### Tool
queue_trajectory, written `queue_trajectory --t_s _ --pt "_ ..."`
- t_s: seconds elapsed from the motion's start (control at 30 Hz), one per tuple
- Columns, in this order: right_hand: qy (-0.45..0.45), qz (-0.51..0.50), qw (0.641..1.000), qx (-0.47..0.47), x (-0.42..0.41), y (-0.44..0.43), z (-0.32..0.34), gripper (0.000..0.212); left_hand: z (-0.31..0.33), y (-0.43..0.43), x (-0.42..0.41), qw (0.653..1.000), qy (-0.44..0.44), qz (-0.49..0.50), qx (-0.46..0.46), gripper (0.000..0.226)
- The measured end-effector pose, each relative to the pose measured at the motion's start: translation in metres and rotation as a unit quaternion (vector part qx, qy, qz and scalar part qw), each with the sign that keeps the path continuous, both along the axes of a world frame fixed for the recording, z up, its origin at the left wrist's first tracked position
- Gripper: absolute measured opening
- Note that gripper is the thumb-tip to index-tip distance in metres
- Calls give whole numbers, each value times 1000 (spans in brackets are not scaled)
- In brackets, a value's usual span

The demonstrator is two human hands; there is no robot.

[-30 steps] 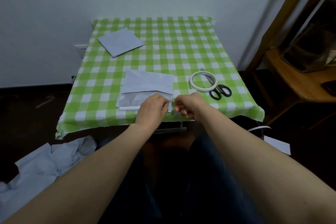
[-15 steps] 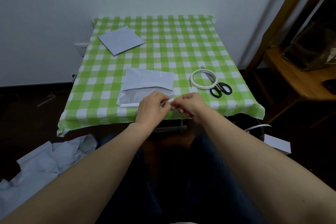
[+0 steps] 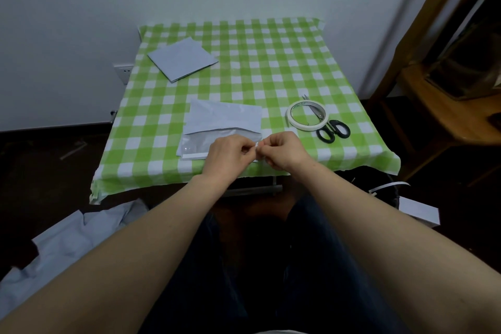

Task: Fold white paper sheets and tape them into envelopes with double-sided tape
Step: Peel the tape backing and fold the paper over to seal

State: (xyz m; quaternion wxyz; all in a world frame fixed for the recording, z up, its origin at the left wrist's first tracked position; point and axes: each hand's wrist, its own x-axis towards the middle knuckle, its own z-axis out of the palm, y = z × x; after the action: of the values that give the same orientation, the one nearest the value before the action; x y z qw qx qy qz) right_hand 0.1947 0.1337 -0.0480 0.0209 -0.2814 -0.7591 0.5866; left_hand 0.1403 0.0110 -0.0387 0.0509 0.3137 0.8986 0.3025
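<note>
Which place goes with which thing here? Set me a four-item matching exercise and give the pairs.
Things
1. tape roll
2. scissors
3. folded paper stack
4. unfinished envelope

Places
a. far left corner of the checked tablecloth
b. near edge, in the middle
c. lying flat over a pair of blades
d. right side, black handles sticking out beside a ring

Pairs: 1-c, 2-d, 3-a, 4-b

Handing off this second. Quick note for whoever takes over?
Left hand and right hand both pinch the right end of the tape strip along the near edge of the folded sheet.
Tape roll and scissors lie to the right; paper stack far left.
Done: sheet folded, strip laid.
Left: probably peel the backing, close the flap, press.
</note>
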Motion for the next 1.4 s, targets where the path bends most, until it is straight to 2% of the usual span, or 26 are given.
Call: queue_trajectory --t_s 0.17,0.33,0.43,0.8,0.97,1.4 --pt "-3 33 996 80 -3 1 -4 30 0 -2 -3 999 24 -24 -36 20" --pt "1 45 991 129 -3 2 -5 14 1 0 -4 996 54 -45 -55 20" --pt "5 38 988 150 -3 1 -4 12 2 3 -4 996 52 -37 -56 20" --pt "3 26 987 160 -3 -1 -3 13 -4 4 -4 999 -5 31 19 12" --pt "-6 11 988 157 -3 1 -6 14 -6 3 -6 989 -72 94 87 5" --pt "8 15 990 139 -3 -1 -5 12 -6 6 -3 989 -97 89 73 8"
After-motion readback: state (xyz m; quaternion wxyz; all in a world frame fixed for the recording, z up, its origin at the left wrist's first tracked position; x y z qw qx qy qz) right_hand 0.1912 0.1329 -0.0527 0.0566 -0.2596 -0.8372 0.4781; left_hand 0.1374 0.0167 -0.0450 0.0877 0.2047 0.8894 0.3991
